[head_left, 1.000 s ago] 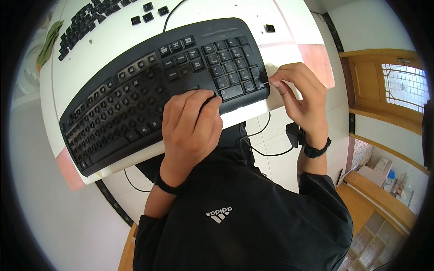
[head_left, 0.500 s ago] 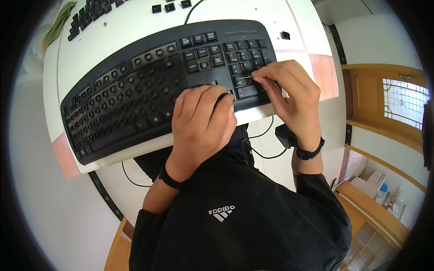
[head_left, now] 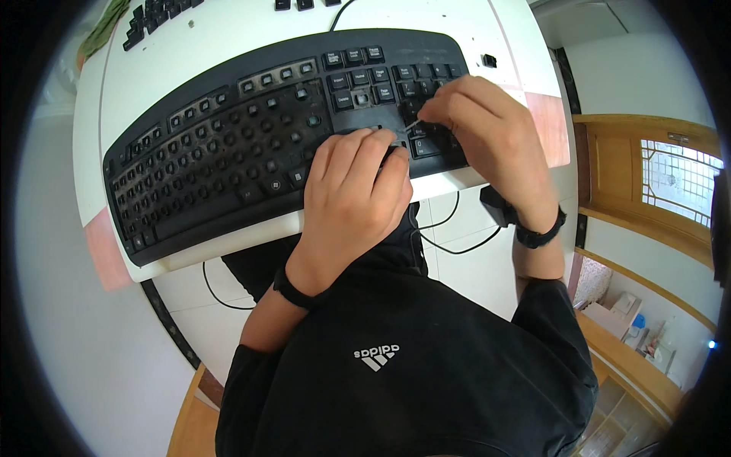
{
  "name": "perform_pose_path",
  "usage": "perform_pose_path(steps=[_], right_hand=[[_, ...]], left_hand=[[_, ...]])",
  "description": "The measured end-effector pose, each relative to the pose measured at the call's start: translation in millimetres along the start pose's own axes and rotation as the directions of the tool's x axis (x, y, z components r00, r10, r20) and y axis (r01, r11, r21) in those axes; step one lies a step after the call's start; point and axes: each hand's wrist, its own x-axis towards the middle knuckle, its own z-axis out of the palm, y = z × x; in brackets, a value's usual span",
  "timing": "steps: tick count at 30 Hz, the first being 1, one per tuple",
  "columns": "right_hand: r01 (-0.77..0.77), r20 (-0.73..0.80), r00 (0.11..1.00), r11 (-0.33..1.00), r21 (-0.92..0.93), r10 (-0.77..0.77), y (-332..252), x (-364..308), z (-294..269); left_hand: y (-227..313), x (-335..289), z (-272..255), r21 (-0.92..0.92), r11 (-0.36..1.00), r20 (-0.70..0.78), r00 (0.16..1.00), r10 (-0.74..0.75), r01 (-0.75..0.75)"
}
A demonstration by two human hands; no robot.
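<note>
While the black keyboard lies tilted across the white desk, its right end nearer the person, both hands are down on its right-hand portion. Most of the keycaps are off — bare switch posts show across the main block, with a few caps left along the top rows and in the cluster to the right. The left hand rests palm-down over the lower edge of the keyboard, fingers curled loosely and pressing on the board near the arrow-key area; it grips nothing that can be seen. The right hand is pinched narrow around a thin light-coloured tool, whose tip points down and left toward the keys just above the left hand's fingertips. Whether the tip touches a key cannot be told. Each wrist carries a dark band — the left wristband and the right wristband. Loose black keycaps sit in a group at the far left of the desk, more of them along the top edge, and a single one lies just beyond the keyboard's right end. A black cable loops below the desk edge, over the pale tiled floor.
</note>
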Motion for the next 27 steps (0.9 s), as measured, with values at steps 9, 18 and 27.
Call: perform_pose_path(steps=[9, 18, 27], right_hand=[[0.08, 0.143, 0.986, 0.996, 0.05, -0.086, 8, 19, -26], [0.118, 0.19, 0.972, 0.988, 0.102, -0.136, 8, 24, -28], [-0.246, 0.326, 0.921, 0.967, 0.072, 0.211, -10, 31, -24]], left_hand=[[-2, 0, 4, 0.044, 0.999, -0.035, 0.999, 0.025, -0.023], [0, 0, 2, 0.007, 1.0, -0.03, 1.0, 0.008, -0.008], [-3, -3, 1, -0.016, 1.0, -0.045, 0.999, 0.012, -0.013]])
